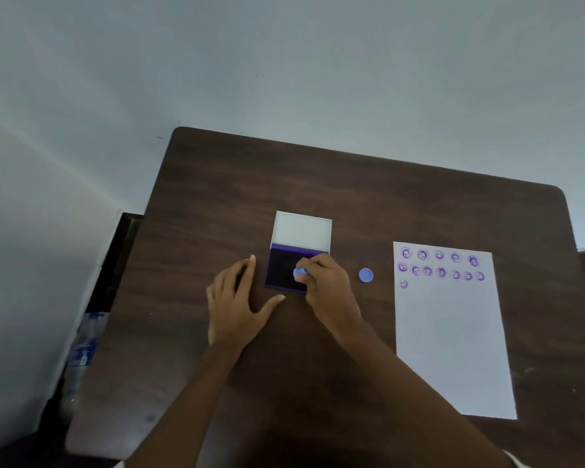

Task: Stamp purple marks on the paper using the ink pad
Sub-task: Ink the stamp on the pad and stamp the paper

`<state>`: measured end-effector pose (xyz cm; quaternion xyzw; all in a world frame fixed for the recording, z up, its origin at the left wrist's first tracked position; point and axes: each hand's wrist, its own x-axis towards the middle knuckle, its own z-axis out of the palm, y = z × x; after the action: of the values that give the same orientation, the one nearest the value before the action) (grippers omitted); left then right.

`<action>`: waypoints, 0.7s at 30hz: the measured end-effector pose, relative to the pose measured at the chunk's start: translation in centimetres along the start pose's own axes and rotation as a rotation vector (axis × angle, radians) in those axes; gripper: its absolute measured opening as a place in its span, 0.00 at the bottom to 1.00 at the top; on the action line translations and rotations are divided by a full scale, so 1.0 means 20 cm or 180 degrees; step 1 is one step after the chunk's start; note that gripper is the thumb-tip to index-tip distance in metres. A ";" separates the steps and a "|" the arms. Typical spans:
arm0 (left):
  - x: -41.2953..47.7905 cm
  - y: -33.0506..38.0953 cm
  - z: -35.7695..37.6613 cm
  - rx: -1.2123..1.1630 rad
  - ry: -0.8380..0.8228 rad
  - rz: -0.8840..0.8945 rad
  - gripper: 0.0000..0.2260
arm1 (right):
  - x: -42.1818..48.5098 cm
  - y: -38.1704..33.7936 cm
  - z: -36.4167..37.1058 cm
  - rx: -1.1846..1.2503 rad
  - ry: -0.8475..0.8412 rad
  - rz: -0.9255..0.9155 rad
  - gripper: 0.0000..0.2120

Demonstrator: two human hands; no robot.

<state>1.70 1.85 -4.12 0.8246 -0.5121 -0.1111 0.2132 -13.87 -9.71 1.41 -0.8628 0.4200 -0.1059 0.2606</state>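
An open ink pad (282,270) with a dark purple inking surface and a raised white lid (302,232) sits mid-table. My right hand (328,288) grips a small round blue stamp (299,272) and holds it down on the pad's right side. Flat on the table just left of the pad lies my left hand (235,305), fingers spread, holding nothing. A white sheet of paper (453,339) lies to the right, with several purple smiley marks (439,266) across its top. Between pad and paper rests a blue round cap (365,275).
The dark wooden table (352,190) has rounded far corners and stands against a pale wall. A plastic water bottle (83,349) stands on the floor off the table's left edge.
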 end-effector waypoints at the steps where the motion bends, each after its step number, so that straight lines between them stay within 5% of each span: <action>1: 0.00 0.00 0.01 0.0118 -0.0060 0.0056 0.39 | 0.01 0.01 0.02 -0.0121 -0.0134 0.0005 0.14; 13: 0.06 -0.01 0.06 0.0311 0.0025 0.0149 0.32 | 0.05 0.06 0.10 -0.0677 -0.0351 -0.0534 0.25; 21: 0.04 0.02 0.04 0.0690 -0.0131 0.0311 0.31 | 0.07 0.02 0.05 -0.0562 -0.0381 -0.0567 0.18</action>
<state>1.43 0.74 -4.53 0.8144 -0.5650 -0.0614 0.1174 -12.81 -10.56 0.27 -0.9210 0.3332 -0.0396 0.1978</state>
